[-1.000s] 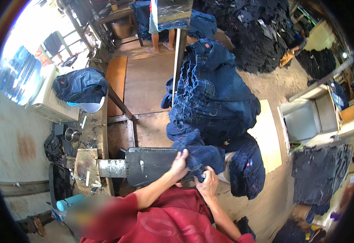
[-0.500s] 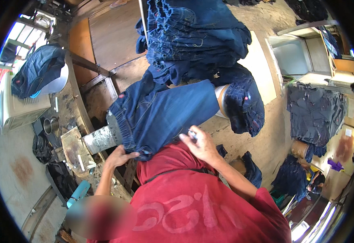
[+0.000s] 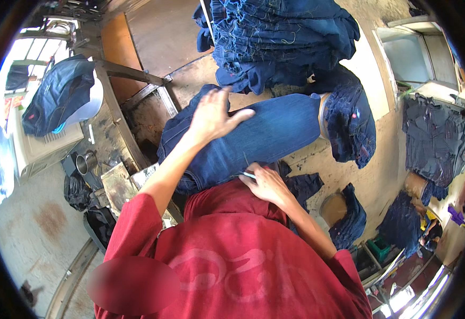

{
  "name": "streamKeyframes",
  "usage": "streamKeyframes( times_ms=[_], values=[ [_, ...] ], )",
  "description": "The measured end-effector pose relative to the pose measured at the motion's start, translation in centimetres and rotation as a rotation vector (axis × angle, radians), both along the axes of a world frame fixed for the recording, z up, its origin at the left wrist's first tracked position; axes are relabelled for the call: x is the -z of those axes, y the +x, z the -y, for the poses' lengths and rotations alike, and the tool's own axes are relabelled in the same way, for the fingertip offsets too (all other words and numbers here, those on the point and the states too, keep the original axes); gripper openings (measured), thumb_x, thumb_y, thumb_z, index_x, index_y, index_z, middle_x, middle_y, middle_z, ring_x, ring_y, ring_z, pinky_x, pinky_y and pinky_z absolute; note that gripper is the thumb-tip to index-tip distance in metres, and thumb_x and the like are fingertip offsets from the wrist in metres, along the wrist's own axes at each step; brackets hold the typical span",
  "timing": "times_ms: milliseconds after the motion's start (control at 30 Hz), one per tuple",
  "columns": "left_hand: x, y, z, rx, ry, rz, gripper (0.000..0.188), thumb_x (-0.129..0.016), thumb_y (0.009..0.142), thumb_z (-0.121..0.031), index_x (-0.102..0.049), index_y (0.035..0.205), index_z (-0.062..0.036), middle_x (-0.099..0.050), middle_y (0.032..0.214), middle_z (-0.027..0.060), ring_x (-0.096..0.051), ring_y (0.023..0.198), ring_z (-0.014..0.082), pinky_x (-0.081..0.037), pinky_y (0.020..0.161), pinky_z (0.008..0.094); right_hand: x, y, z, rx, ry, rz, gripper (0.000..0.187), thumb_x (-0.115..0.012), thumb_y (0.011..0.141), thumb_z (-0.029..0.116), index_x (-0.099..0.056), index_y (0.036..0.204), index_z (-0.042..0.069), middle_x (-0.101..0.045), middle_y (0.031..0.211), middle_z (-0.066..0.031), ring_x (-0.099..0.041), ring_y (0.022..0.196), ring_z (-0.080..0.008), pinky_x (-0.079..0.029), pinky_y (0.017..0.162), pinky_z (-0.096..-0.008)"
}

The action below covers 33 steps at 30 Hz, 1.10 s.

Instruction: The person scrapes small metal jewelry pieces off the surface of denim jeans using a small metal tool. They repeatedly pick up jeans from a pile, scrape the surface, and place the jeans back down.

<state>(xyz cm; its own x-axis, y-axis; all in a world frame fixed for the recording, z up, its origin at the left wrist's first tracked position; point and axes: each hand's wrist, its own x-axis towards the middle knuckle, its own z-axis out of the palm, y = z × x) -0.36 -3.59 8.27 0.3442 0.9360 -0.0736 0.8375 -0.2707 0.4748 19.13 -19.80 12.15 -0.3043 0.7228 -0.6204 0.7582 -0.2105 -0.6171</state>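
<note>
- Across the front of the red shirt [image 3: 248, 239], blue denim trousers [image 3: 275, 125] lie stretched sideways, one leg fairly smooth, the other end bunched up at left.
- Left hand [image 3: 214, 118] out over them, fingers spread, thumb wide, gripping nothing; pressing or hovering, I can't tell.
- Right hand [image 3: 267, 185] down at the near edge, fingers curled round a slim pale tool [image 3: 249, 174]; its kind is lost in that grip.
- Progress check: this pair is laid out and looks midway through handling. Beyond it, a denim pile [image 3: 291, 42] with thready gathered edges; finished or waiting, no telling.
- Hidden: whatever supports the trousers, bar a whitish board end [image 3: 145, 174]. The pile's top runs out of frame.
</note>
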Motion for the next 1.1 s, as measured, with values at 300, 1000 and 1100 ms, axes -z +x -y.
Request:
streamKeyframes(
  times_ms=[300,1000,1100],
  values=[
    [9.5,-0.9,-6.2,0.170,-0.042,0.088,0.080,-0.060,0.098,-0.073,-0.074,0.067,-0.0007,-0.068,0.065,0.0254,-0.073,0.065,0.0440,-0.060,0.064,0.0511,1.7,-4.9,-1.0,0.377,0.610,-0.110,0.016,-0.077,0.098,0.004,-0.067,0.110,-0.001,-0.077,0.089,-0.0149,-0.075,0.069,-0.0321,-0.059,0.063,-0.0405],
    [14.1,0.3,-5.9,0.003,0.189,0.141,0.065,-0.067,0.103,-0.051,-0.071,0.054,-0.0088,-0.065,0.054,0.0196,-0.070,0.050,0.0359,-0.057,0.049,0.0445,1.5,-6.3,-3.3,0.130,0.820,0.277,0.013,-0.084,0.088,0.010,-0.079,0.100,0.013,-0.069,0.068,-0.0047,-0.065,0.054,-0.0212,-0.050,0.049,-0.0355],
    [14.3,0.3,-5.8,-0.002,0.208,0.119,0.065,-0.068,0.103,-0.049,-0.070,0.052,-0.0090,-0.065,0.053,0.0194,-0.071,0.050,0.0355,-0.057,0.049,0.0447,2.6,-6.2,-4.1,0.259,0.788,0.133,0.010,-0.082,0.089,0.006,-0.078,0.096,0.012,-0.074,0.075,-0.0054,-0.070,0.059,-0.0210,-0.054,0.053,-0.0349]
  ],
)
